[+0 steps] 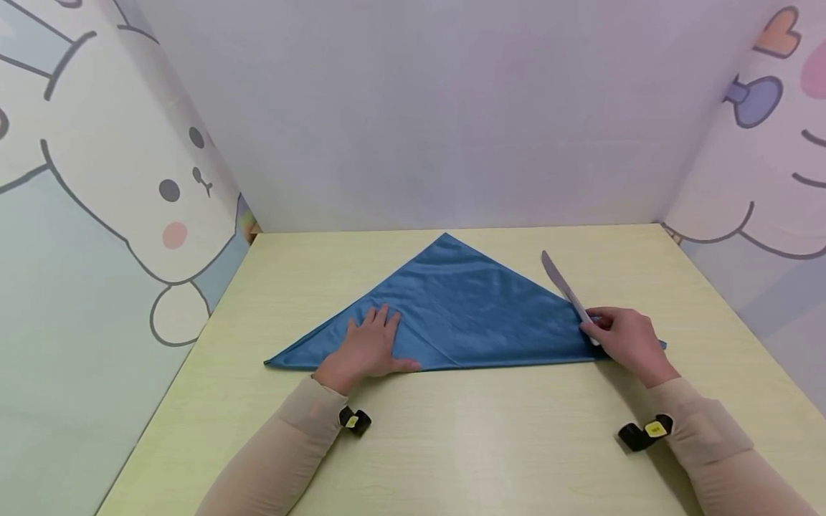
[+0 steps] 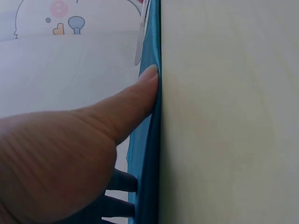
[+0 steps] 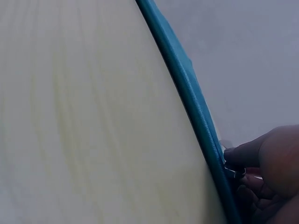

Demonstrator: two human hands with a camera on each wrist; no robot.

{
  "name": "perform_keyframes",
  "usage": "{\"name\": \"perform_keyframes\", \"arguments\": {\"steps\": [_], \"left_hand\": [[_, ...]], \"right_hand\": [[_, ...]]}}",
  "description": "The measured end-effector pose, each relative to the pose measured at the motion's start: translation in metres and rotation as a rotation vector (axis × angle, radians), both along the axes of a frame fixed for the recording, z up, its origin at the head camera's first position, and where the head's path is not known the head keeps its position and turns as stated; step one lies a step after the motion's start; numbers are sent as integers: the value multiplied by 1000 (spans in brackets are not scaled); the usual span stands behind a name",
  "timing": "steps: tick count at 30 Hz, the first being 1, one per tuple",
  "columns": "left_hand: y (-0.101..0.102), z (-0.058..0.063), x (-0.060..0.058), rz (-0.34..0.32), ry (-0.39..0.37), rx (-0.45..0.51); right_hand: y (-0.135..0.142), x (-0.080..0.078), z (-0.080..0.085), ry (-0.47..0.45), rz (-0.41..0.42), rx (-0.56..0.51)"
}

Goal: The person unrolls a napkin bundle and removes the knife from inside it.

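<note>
A blue cloth (image 1: pixel 477 301) lies folded into a triangle on the table, its peak pointing away and its long fold facing me. My left hand (image 1: pixel 371 347) rests flat on the cloth's left part with fingers spread; in the left wrist view its thumb (image 2: pixel 135 100) lies along the folded edge. Over the cloth's right part, my right hand (image 1: pixel 626 340) pinches a table knife (image 1: pixel 563 283) by its handle between thumb and fingers. The blade slants away to the left, past the cloth's upper right edge. In the right wrist view, the fingers (image 3: pixel 245 156) hide most of the knife.
The pale wooden table (image 1: pixel 464 444) has a plain light wall (image 1: pixel 452 115) behind it. Cartoon-printed panels stand at the left (image 1: pixel 129 179) and right (image 1: pixel 761 165) sides. Each wrist carries a small black camera, one by the left sleeve (image 1: pixel 277 451), one by the right.
</note>
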State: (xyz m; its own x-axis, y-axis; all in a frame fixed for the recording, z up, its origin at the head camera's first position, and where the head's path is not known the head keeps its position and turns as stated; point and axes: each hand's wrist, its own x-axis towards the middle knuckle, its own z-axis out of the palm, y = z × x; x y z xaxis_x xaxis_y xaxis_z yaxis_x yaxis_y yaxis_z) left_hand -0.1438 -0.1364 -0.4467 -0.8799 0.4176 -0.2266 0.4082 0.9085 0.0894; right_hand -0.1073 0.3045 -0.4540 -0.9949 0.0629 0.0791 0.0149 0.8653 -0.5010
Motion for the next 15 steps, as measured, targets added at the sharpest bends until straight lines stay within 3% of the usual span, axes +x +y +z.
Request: {"name": "perform_keyframes", "arguments": {"steps": [15], "left_hand": [[0,-1,-1,2,2,-2]], "right_hand": [[1,1,6,74,-51,-68]]}}
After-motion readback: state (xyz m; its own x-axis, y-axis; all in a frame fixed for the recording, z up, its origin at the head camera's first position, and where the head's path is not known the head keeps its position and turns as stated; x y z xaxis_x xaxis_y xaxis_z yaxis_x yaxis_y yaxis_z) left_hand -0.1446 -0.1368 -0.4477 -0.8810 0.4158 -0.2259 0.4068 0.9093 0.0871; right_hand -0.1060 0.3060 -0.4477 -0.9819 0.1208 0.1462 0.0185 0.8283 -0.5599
